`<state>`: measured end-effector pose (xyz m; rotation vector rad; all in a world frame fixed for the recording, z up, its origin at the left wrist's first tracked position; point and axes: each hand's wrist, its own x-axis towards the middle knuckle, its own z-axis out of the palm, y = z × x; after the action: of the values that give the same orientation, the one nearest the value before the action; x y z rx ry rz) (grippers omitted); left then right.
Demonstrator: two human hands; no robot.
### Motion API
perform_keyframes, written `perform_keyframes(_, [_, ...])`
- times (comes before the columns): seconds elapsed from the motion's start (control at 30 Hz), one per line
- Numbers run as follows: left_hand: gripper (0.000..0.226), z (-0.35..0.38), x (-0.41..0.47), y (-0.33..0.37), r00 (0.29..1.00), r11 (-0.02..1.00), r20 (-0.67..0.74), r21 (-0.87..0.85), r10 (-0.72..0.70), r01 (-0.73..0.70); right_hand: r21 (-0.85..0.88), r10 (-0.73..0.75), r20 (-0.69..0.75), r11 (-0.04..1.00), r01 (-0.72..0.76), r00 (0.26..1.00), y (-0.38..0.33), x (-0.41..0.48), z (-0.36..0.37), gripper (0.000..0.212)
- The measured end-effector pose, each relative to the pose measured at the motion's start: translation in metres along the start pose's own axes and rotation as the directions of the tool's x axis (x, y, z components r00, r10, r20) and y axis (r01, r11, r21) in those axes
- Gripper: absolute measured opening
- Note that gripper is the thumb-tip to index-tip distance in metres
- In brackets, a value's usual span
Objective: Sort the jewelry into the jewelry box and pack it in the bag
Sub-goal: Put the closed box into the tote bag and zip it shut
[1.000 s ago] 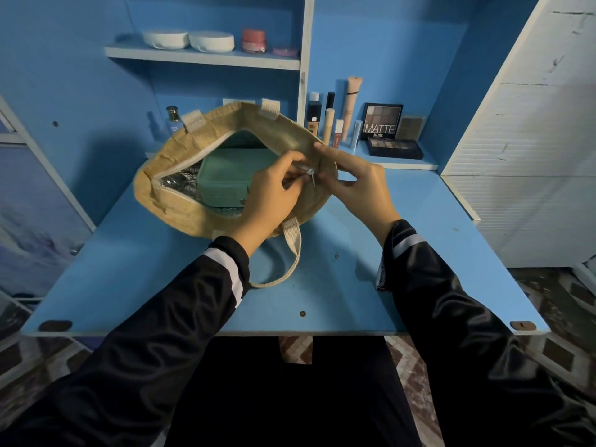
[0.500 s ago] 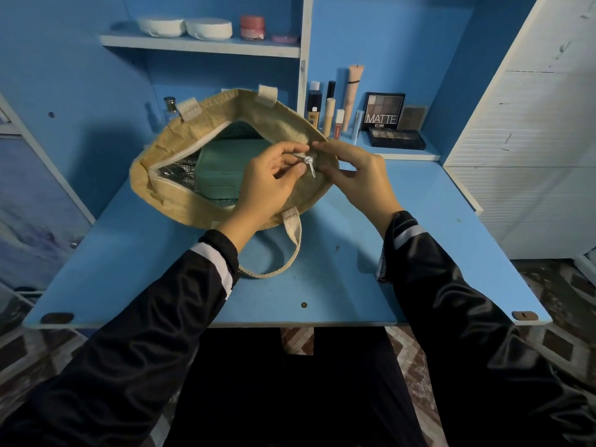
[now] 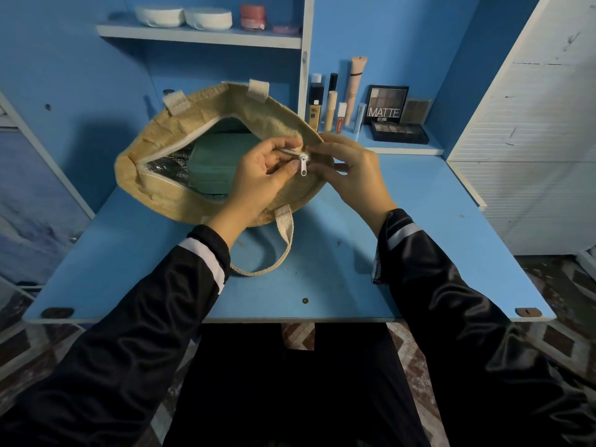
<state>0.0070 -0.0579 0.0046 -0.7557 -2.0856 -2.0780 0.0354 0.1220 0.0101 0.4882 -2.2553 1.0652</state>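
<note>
A tan woven bag (image 3: 167, 201) lies on the blue table (image 3: 354, 272) with its mouth wide open. Inside it sits the green jewelry box (image 3: 219, 162), lid down, against a silver lining. At the bag's right end hangs a white zipper pull (image 3: 303, 166). My left hand (image 3: 258, 182) pinches the zipper edge of the bag just left of the pull, thumb close to it. My right hand (image 3: 351, 175) pinches the bag's right corner beside the zipper slider. A cream handle (image 3: 277, 253) of the bag loops toward me on the table.
Cosmetic tubes (image 3: 332, 108) and eyeshadow palettes (image 3: 396, 130) stand on a low ledge behind the bag at the right. White round containers (image 3: 183, 16) and a pink jar (image 3: 253, 16) rest on the upper shelf. A white cabinet (image 3: 532, 124) borders the table's right side.
Both hands stayed at the bag's right end on the zipper; the fingers shifted slightly around the pull. The view tilted a little, so the bag sits higher in the frame.
</note>
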Motion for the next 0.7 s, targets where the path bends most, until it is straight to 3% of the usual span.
perform_keyframes(0.47, [0.029,-0.004,-0.003,0.002,0.998,0.999,0.058,0.0,-0.035,0.035,-0.123,-0.123,-0.143,0.987,0.106,0.982,0.006,-0.008,0.02,0.016])
perform_keyframes(0.7, [0.031,-0.003,-0.004,-0.001,0.997,0.989,0.039,0.132,0.063,-0.068,-0.116,-0.114,-0.146,0.988,0.097,0.983,0.007,-0.008,0.022,0.014])
